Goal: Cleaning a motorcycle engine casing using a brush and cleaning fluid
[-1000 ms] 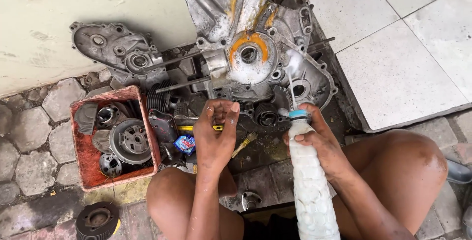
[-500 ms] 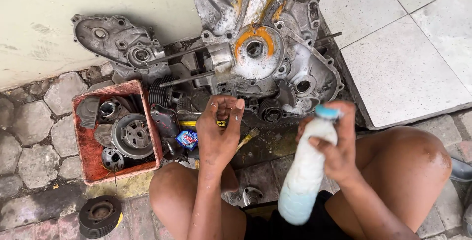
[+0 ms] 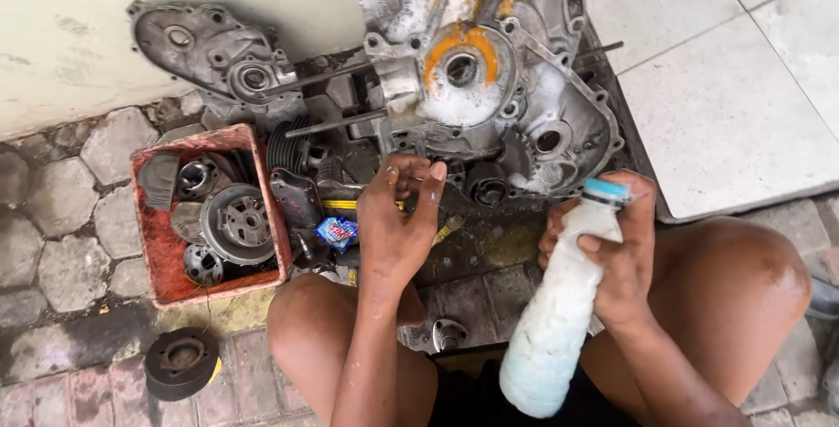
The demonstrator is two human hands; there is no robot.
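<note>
**Bottle in our right hand, left hand cupped over the engine parts**

Bottle (image 3: 559, 305) first: we hold this white plastic one, tilted, its blue cap (image 3: 606, 189) pointing up and away from us and its base hanging low between our knees. Our right hand (image 3: 616, 261) is wrapped round its upper half, the fingers closed on the neck just under the cap, so that grip is shut firmly on the bottle. The contents look milky white with a faint blue tint at the bottom.

Our left hand (image 3: 398, 226) hovers above the ground in front of our left knee, palm turned up and fingers curled loosely inward; it is cupped, not closed, and we cannot tell whether anything small lies in it.

Beyond both hands stands a large engine case (image 3: 489, 77), grey metal with orange smears round a central hole, leaning near the wall. A second cover (image 3: 210, 51) lies to its left against the wall. Long studs (image 3: 336, 121) stick out from the case toward the left.

To our left sits a red tray (image 3: 162, 243) on the paving stones, holding a round clutch part (image 3: 238, 222) and other dark metal pieces. A black pulley (image 3: 182, 359) lies on the paving just below the tray. Near the left hand we see a small blue sachet (image 3: 336, 232) among oily parts.
</note>
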